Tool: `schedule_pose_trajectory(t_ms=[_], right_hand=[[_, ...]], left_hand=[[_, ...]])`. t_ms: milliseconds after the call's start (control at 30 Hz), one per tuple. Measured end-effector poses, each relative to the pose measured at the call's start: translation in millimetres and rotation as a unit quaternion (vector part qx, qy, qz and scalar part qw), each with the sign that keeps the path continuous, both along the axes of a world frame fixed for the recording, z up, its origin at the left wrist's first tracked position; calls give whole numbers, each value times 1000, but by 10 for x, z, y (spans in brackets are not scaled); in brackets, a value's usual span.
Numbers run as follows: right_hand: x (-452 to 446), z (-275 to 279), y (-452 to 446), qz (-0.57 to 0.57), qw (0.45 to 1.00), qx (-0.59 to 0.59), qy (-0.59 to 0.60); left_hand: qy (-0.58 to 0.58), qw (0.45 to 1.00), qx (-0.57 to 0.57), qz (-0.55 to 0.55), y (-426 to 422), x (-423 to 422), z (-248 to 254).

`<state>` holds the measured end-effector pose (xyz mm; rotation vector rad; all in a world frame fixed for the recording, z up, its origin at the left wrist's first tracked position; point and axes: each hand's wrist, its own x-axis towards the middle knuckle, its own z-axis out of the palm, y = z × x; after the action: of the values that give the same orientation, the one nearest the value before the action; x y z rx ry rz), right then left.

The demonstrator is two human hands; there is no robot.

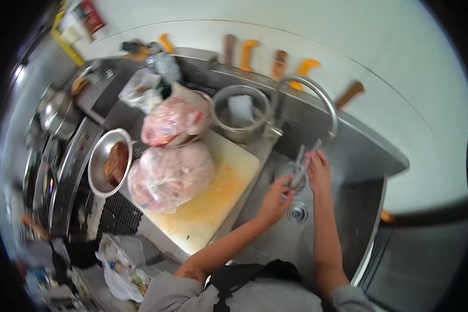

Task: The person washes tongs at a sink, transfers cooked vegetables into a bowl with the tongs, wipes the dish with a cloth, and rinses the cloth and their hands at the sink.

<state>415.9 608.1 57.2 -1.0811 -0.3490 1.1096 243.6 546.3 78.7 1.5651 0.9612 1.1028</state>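
Over the metal sink, my left hand is closed around the lower part of a grey metal tool, which looks like tongs or scissors; blur hides its exact shape. My right hand has its fingers closed at the upper part of the same tool. The curved faucet arches above and behind my hands. Below them, a round drain shows in the sink floor.
Left of the sink, a stained cutting board carries two bags of meat, a lower bag and an upper bag. A bowl holds brown meat. A metal pot stands behind. Several handles line the back ledge.
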Motion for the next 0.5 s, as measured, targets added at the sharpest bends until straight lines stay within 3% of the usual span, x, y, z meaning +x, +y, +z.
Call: schedule_pose_trajectory(t_ms=[133, 233, 333, 500], right_hand=[[-32, 164, -67, 40, 998, -40, 3], [0, 171, -25, 83, 996, -8, 34], [105, 87, 60, 89, 995, -10, 43], [46, 231, 62, 125, 991, 30, 34]], left_hand=[[42, 997, 2, 59, -162, -212, -91], [53, 995, 41, 76, -172, -269, -156], [-5, 993, -106, 59, -192, -308, -155], [147, 986, -61, 58, -195, -268, -204]])
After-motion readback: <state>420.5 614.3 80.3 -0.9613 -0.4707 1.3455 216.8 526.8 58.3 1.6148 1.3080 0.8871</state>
